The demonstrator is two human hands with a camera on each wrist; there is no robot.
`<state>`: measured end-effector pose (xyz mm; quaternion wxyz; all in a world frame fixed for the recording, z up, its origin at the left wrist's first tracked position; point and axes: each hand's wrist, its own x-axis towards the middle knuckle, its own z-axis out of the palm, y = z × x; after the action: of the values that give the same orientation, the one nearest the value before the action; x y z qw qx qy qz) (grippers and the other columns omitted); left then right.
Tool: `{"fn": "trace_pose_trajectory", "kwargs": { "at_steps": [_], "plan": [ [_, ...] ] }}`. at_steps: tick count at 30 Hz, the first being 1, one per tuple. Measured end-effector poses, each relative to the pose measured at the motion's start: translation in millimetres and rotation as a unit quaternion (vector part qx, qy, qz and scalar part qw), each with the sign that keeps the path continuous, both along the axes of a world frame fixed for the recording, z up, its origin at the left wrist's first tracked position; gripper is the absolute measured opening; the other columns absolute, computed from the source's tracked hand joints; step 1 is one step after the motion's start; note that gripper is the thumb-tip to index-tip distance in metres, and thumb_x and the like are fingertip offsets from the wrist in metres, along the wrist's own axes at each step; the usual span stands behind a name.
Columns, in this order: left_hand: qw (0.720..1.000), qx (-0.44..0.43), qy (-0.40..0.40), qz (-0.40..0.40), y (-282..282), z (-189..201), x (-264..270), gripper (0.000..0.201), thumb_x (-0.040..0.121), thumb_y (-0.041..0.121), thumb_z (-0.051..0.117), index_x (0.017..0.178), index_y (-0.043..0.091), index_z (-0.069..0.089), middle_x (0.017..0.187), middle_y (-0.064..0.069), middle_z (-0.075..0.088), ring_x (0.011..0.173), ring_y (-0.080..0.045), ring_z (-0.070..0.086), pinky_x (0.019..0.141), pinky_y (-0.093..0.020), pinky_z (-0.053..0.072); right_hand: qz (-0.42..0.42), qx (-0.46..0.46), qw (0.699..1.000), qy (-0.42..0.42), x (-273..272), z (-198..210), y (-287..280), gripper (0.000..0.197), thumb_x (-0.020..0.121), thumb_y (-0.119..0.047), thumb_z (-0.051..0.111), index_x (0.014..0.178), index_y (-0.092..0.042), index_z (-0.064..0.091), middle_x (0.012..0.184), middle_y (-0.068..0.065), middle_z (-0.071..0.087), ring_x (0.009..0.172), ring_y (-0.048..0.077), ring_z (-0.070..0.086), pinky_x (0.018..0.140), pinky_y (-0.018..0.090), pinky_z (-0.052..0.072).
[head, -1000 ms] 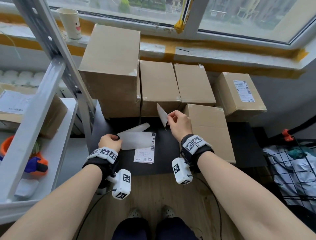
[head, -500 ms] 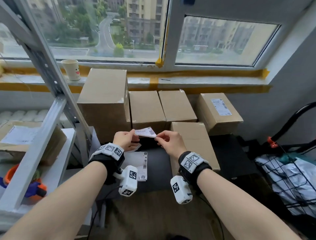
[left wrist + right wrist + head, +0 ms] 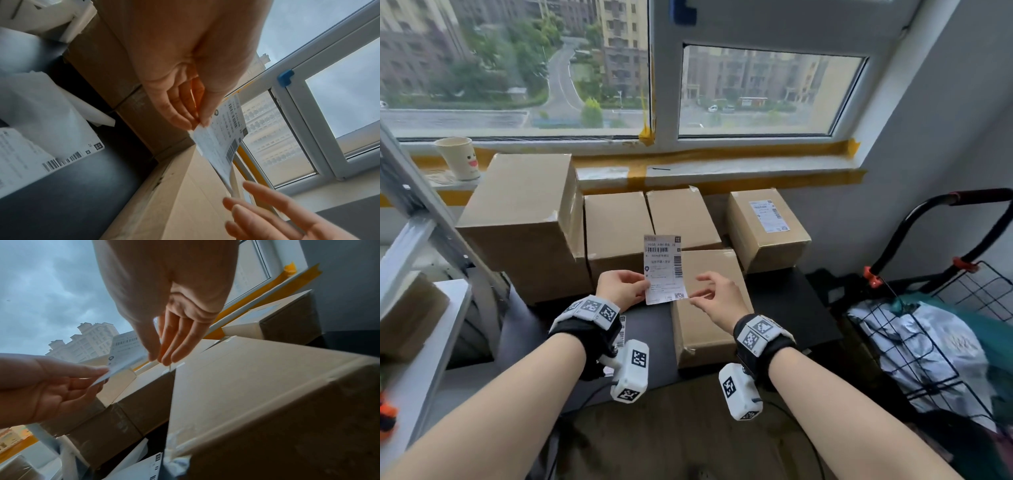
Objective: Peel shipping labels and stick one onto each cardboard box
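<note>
A white shipping label stands upright in the air, printed side towards me. My left hand pinches its lower left edge. The straight fingers of my right hand are at its lower right corner without gripping it. Behind and below are brown cardboard boxes: a front box, two middle boxes, a tall left box, and a right box that bears a label. More label sheets lie on the dark table.
A metal shelf with a box stands at the left. On the window sill is a paper cup. A black wire cart holding bags fills the right side.
The label was peeled off its backing, then held flat between both hands. Now it stands upright in my left hand's pinch, and my right hand has opened beside it. My view has tilted up.
</note>
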<state>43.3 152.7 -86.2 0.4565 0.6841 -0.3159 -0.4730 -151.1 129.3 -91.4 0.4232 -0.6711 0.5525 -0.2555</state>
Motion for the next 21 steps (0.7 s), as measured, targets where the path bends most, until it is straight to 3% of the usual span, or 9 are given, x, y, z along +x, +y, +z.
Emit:
{"fn": "trace_pose_trajectory", "kwargs": {
  "at_steps": [3, 5, 8, 12, 14, 16, 18, 21],
  "plan": [
    [1.000, 0.015, 0.015, -0.014, -3.9, -3.3, -20.0, 0.010, 0.082, -0.003, 0.065, 0.074, 0.003, 0.063, 0.076, -0.011, 0.065, 0.066, -0.018, 0.062, 0.056, -0.016, 0.056, -0.070, 0.039, 0.996, -0.033, -17.5, -4.4, -8.2, 0.014, 0.091, -0.016, 0.058, 0.103, -0.009, 0.060, 0.079, 0.002, 0.067, 0.064, 0.012, 0.061, 0.071, 0.031, 0.055],
    [0.999, 0.025, 0.015, -0.019, -5.8, -7.9, -35.3, 0.008, 0.082, -0.002, 0.065, 0.076, 0.003, 0.064, 0.077, -0.011, 0.066, 0.068, -0.019, 0.064, 0.059, -0.018, 0.057, -0.089, 0.076, 0.991, -0.059, -26.2, -5.7, -13.7, 0.014, 0.094, -0.021, 0.055, 0.094, -0.009, 0.060, 0.074, 0.001, 0.064, 0.061, 0.012, 0.059, 0.064, 0.029, 0.054],
    [0.999, 0.043, 0.004, -0.020, -8.6, -18.0, -58.0, 0.004, 0.080, -0.001, 0.067, 0.079, 0.002, 0.065, 0.079, -0.011, 0.067, 0.068, -0.017, 0.065, 0.053, -0.017, 0.055, -0.091, 0.117, 0.986, -0.077, -39.2, -8.9, -20.6, 0.015, 0.094, -0.019, 0.055, 0.094, -0.005, 0.062, 0.074, 0.002, 0.063, 0.060, 0.010, 0.059, 0.059, 0.021, 0.052],
    [0.998, 0.064, -0.007, -0.013, -11.4, -27.6, -83.0, 0.006, 0.080, -0.001, 0.068, 0.080, 0.002, 0.063, 0.078, -0.011, 0.065, 0.066, -0.016, 0.063, 0.050, -0.015, 0.052, -0.080, 0.131, 0.986, -0.066, -55.8, -20.9, -29.4, 0.007, 0.089, -0.009, 0.061, 0.091, -0.003, 0.063, 0.098, 0.015, 0.067, 0.088, 0.025, 0.067, 0.068, 0.030, 0.058],
    [0.997, 0.070, -0.013, -0.007, -13.9, -30.1, -92.7, 0.006, 0.081, -0.002, 0.067, 0.081, 0.000, 0.062, 0.079, -0.010, 0.064, 0.068, -0.017, 0.063, 0.050, -0.014, 0.054, -0.075, 0.125, 0.988, -0.052, -62.5, -27.9, -35.3, 0.009, 0.086, -0.009, 0.064, 0.078, -0.012, 0.061, 0.094, 0.012, 0.067, 0.090, 0.025, 0.066, 0.077, 0.037, 0.059],
    [0.996, 0.084, -0.038, -0.003, -17.5, -34.6, -98.4, 0.014, 0.079, 0.000, 0.069, 0.090, 0.003, 0.060, 0.084, -0.014, 0.066, 0.076, -0.023, 0.067, 0.061, -0.025, 0.060, -0.076, 0.116, 0.990, -0.022, -67.6, -37.1, -41.5, 0.015, 0.084, -0.013, 0.067, 0.071, -0.018, 0.061, 0.084, 0.005, 0.067, 0.085, 0.022, 0.065, 0.080, 0.035, 0.056],
    [0.993, 0.095, -0.074, -0.002, -21.3, -40.4, -101.6, 0.026, 0.075, 0.005, 0.073, 0.092, 0.014, 0.056, 0.088, -0.017, 0.069, 0.082, -0.028, 0.070, 0.076, -0.041, 0.059, -0.080, 0.109, 0.991, 0.002, -70.1, -42.6, -45.9, 0.013, 0.082, -0.018, 0.069, 0.071, -0.019, 0.062, 0.079, 0.002, 0.067, 0.081, 0.020, 0.065, 0.080, 0.033, 0.055],
    [0.989, 0.099, -0.113, 0.000, -25.6, -49.0, -105.5, 0.031, 0.072, 0.011, 0.076, 0.082, 0.024, 0.049, 0.085, -0.015, 0.069, 0.082, -0.028, 0.070, 0.080, -0.046, 0.057, -0.089, 0.111, 0.989, 0.028, -70.5, -46.9, -51.3, 0.014, 0.082, -0.025, 0.068, 0.069, -0.019, 0.063, 0.083, 0.004, 0.071, 0.084, 0.022, 0.067, 0.081, 0.038, 0.056]
  ]
}}
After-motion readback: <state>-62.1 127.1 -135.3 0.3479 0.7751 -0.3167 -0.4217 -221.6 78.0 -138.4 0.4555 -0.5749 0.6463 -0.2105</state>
